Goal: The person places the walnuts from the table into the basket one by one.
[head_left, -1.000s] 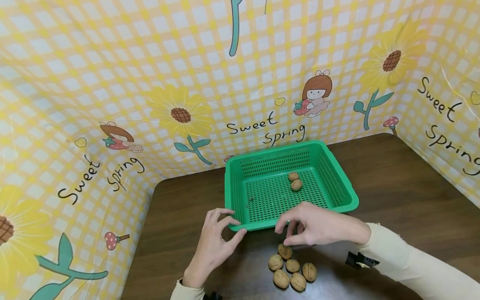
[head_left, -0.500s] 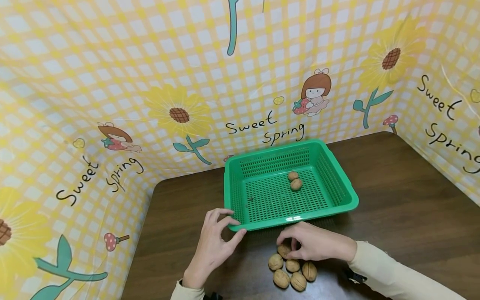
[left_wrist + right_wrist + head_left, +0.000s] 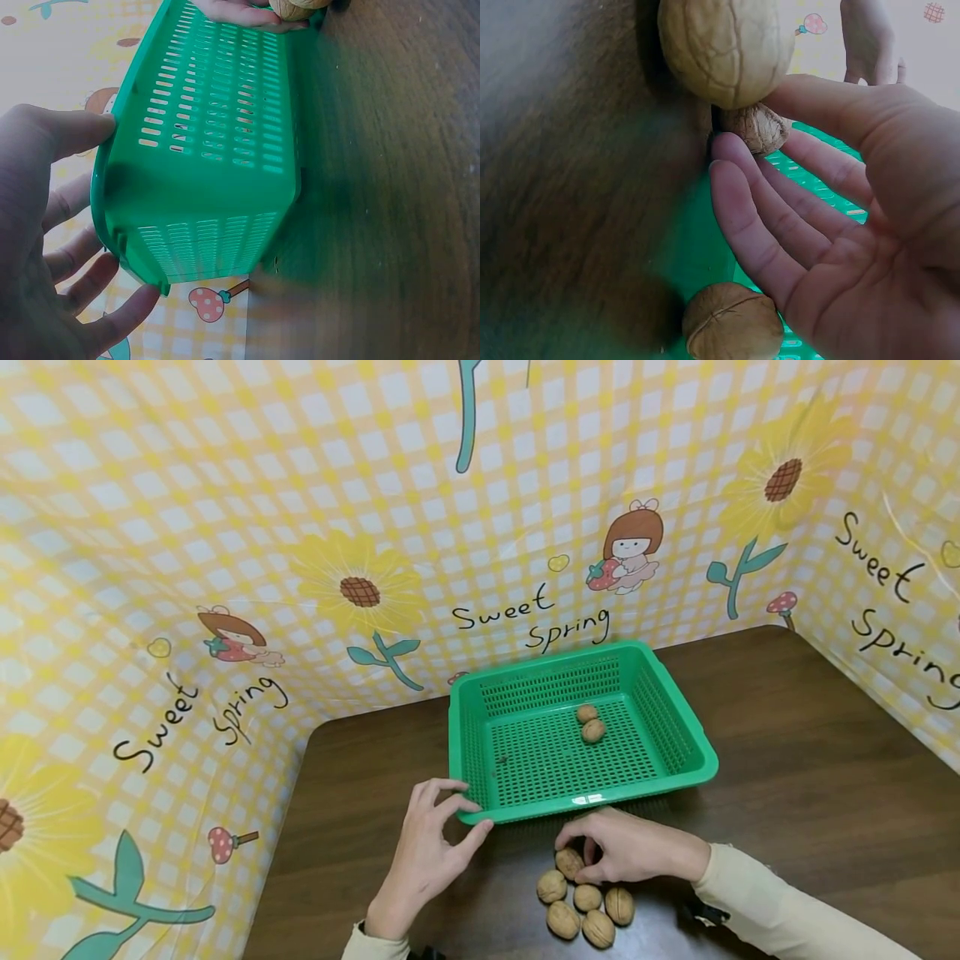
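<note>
My left hand [image 3: 431, 856] holds the near left corner of a green perforated plastic basket [image 3: 517, 812], its thumb on the front rim and its spread fingers on the left rim. The left wrist view shows the thumb and fingertips right on the rim [image 3: 101, 180]. Just in front of the basket, my right hand [image 3: 633, 845] pinches a brown walnut [image 3: 568, 863] between thumb and fingers, low over the table. In the right wrist view that walnut [image 3: 761, 131] is partly hidden behind a nearer walnut [image 3: 727, 49].
Several loose walnuts [image 3: 562, 919] lie clustered on the dark wooden table [image 3: 787, 760] beside and below the right hand. Two walnuts [image 3: 593, 731] sit inside the basket. A yellow checked cloth [image 3: 465, 527] with printed flowers stands behind the table.
My right hand has come down from above the basket's front rim to the farthest walnut of the cluster and taken hold of it. The left hand has stayed on the basket corner.
</note>
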{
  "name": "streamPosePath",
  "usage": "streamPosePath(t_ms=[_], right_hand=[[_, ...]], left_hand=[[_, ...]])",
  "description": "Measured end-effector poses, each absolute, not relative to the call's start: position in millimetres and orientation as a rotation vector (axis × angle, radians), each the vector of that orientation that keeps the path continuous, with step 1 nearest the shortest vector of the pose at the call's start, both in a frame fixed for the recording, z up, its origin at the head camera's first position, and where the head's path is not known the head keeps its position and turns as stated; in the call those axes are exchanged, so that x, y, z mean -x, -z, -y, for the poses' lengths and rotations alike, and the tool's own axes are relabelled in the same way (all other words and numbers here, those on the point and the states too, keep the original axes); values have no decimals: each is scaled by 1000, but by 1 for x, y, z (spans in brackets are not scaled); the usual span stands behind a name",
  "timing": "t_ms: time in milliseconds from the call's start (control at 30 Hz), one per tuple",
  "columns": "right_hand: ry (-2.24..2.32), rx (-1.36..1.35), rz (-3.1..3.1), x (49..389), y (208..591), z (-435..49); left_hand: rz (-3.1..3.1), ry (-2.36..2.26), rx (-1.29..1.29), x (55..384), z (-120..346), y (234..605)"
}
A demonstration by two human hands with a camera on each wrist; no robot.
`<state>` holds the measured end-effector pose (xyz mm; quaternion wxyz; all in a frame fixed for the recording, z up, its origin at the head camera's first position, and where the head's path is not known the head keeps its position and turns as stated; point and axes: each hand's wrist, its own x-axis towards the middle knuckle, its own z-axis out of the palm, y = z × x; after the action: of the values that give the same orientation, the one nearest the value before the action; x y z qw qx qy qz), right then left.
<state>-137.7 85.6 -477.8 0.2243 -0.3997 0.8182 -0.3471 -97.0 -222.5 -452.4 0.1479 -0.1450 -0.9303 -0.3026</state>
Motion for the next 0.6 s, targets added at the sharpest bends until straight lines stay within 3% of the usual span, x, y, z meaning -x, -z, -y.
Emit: streamPosePath(t_ms=[600], right_hand=[[969, 1168, -2198, 135, 457, -92]], left_hand=[[2669, 859, 435, 97, 223, 452]])
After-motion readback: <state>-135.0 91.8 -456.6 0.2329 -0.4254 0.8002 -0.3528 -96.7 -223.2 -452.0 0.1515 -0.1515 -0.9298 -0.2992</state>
